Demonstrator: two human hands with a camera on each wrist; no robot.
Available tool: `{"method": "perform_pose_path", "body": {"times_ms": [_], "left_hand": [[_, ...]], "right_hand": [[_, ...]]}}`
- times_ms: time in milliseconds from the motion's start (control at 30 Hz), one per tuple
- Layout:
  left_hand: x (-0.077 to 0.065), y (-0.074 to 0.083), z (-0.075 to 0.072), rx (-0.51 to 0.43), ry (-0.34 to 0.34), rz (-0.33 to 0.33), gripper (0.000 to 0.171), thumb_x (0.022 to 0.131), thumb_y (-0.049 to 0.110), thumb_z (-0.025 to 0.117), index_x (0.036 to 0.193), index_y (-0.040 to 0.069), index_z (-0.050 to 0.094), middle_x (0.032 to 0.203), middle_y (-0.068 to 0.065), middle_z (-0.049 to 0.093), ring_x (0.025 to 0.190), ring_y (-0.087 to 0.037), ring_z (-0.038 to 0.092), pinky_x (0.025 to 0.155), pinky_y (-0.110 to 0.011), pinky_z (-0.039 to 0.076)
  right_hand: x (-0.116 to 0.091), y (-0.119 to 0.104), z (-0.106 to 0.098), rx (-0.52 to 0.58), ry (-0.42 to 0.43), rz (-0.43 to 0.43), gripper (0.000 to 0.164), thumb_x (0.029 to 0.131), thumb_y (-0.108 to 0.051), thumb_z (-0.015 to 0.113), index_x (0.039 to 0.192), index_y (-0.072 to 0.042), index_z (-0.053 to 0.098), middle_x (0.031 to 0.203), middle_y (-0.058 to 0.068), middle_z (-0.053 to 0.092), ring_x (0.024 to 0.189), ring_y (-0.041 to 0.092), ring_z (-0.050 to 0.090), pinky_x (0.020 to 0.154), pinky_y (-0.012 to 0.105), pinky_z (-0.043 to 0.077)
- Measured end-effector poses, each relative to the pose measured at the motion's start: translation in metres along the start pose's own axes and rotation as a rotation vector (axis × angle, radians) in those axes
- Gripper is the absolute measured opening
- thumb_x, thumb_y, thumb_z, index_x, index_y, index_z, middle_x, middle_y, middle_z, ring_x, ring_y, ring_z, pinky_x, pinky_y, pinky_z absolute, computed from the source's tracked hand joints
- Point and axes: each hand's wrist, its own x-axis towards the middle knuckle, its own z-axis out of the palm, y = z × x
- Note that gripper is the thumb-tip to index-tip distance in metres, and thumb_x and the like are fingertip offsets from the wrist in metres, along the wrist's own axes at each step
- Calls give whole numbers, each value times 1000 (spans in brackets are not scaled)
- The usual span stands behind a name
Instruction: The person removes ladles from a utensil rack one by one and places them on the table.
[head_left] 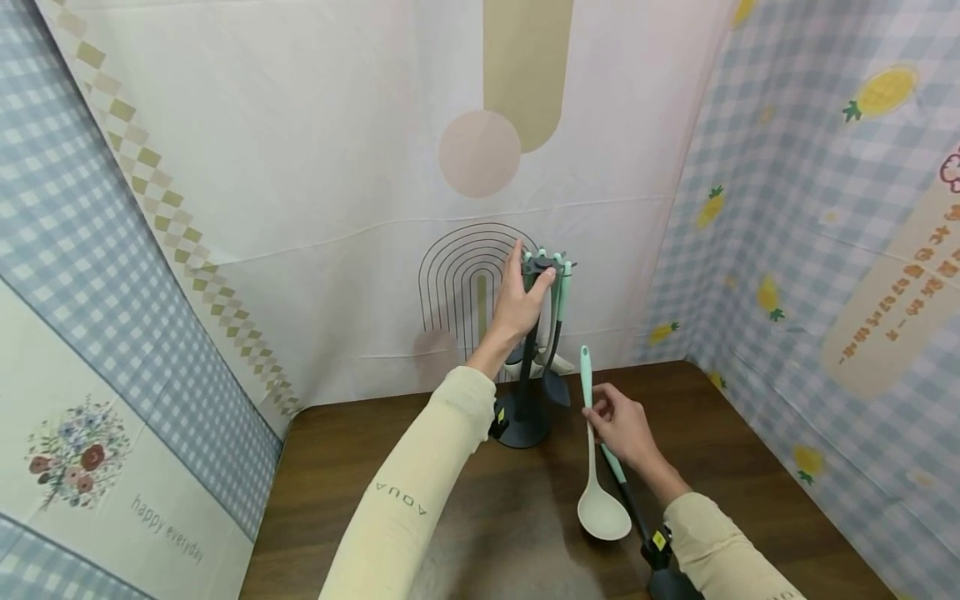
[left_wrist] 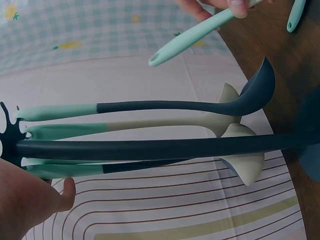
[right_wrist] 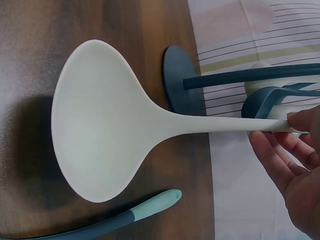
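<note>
A cream ladle (head_left: pixel 603 515) with a mint handle hangs bowl-down in my right hand (head_left: pixel 627 432). Thumb and fingers pinch it near where the cream shaft meets the mint part; in the right wrist view its bowl (right_wrist: pixel 100 122) looks large. My left hand (head_left: pixel 517 302) grips the top of a dark utensil stand (head_left: pixel 528 421), thumb against the hook ring. Mint-handled utensils hang there, among them a dark ladle (left_wrist: pixel 255 92) and cream-headed utensils (left_wrist: pixel 245 155). The left fingers are partly hidden.
On the brown wooden table (head_left: pixel 465 517), a dark utensil with a mint handle (head_left: pixel 613 465) lies beneath my right hand, its head partly hidden by the wrist. A patterned white cloth (head_left: pixel 337 167) hangs behind the stand; a checked cloth (head_left: pixel 780 208) covers the right side.
</note>
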Motion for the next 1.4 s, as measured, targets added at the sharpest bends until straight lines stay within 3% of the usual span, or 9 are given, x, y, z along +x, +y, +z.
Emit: {"method": "perform_pose_path", "body": {"times_ms": [167, 400, 533, 767, 1033, 1400], "left_hand": [[0, 0, -1, 7, -9, 9, 84, 107, 49, 54, 173, 24, 9, 178, -1, 9, 163, -26, 13, 126, -59, 20], [-1, 0, -1, 13, -12, 11, 83, 107, 49, 54, 173, 25, 9, 178, 0, 8, 163, -26, 13, 126, -60, 20], [-1, 0, -1, 19, -10, 13, 83, 107, 49, 54, 173, 24, 9, 178, 0, 9, 162, -27, 14, 126, -58, 22], [1, -2, -2, 21, -22, 21, 84, 107, 49, 53, 173, 24, 7, 178, 0, 8, 162, -26, 13, 127, -57, 21], [1, -3, -3, 25, -33, 34, 85, 108, 48, 53, 173, 22, 6, 178, 0, 7, 163, -21, 10, 128, -56, 18], [2, -3, -3, 37, -28, 27, 85, 107, 49, 53, 173, 23, 6, 178, -2, 6, 163, -25, 11, 127, -57, 20]], "right_hand": [[-4, 5, 1, 8, -26, -5, 24, 98, -4, 75, 121, -2, 66, 82, 7, 69, 59, 24, 67, 49, 29, 56], [-11, 13, 4, 8, -59, -9, 20, 97, -2, 75, 115, -1, 66, 79, 6, 68, 58, 31, 68, 48, 30, 56], [-14, 17, 8, 17, -73, 22, 20, 95, -1, 76, 113, -1, 66, 78, 6, 68, 56, 29, 68, 47, 30, 56], [-20, 24, 15, 21, -94, 68, 20, 95, 1, 75, 112, -1, 66, 78, 6, 67, 57, 36, 69, 46, 30, 56], [-26, 31, 21, 14, -127, 49, 20, 94, 2, 76, 112, 1, 67, 75, 6, 68, 51, 29, 69, 45, 30, 55], [-30, 39, 27, 36, -139, 102, 20, 93, 4, 76, 111, 2, 67, 73, 7, 69, 48, 27, 67, 44, 30, 55]]}}
